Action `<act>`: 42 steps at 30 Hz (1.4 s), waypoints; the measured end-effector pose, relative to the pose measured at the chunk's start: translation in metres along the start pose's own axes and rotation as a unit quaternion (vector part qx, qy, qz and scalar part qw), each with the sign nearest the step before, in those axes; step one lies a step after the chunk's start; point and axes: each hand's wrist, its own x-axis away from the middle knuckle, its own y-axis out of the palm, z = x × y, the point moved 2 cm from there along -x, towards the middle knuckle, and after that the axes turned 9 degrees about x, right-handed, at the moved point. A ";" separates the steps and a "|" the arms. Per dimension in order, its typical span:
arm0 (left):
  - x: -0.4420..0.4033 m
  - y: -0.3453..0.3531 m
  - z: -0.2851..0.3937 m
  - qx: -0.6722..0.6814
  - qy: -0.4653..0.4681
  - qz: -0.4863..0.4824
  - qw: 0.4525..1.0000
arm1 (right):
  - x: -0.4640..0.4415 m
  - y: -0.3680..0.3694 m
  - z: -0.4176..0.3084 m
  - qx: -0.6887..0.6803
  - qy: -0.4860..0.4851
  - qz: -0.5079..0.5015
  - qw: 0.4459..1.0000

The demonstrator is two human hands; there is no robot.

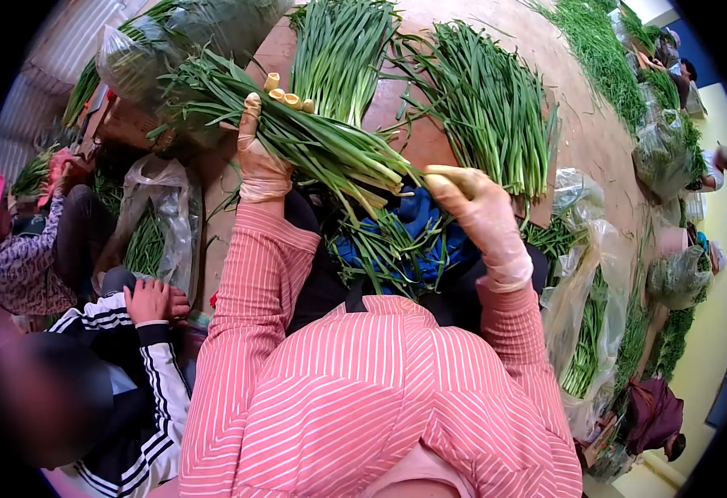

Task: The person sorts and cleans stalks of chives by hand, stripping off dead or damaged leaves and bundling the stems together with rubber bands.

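A bundle of long green stalks [322,145] lies slantwise across my left hand [262,153], which is gloved and wrapped round it, fingertips showing over the top. My right hand [475,212], gloved too, has its fingers pinched at the pale right end of the bundle; whatever is between them is too small to make out. Below, loose green leaves and trimmings [392,249] rest on blue cloth [451,241] in my lap. Two sorted piles of green stalks, one upper middle [343,62] and one upper right [496,116], lie in front of me.
Plastic bags of greens stand at the left [156,216], upper left [160,58] and right [587,324]. A person in a striped-sleeve jacket [160,373] sits close at my left. Other people and heaps of greens [596,62] are along the right and far left.
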 end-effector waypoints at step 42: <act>-0.068 0.005 -0.095 -0.404 -0.236 0.049 0.883 | 0.008 0.025 0.042 -0.469 0.082 -0.102 0.873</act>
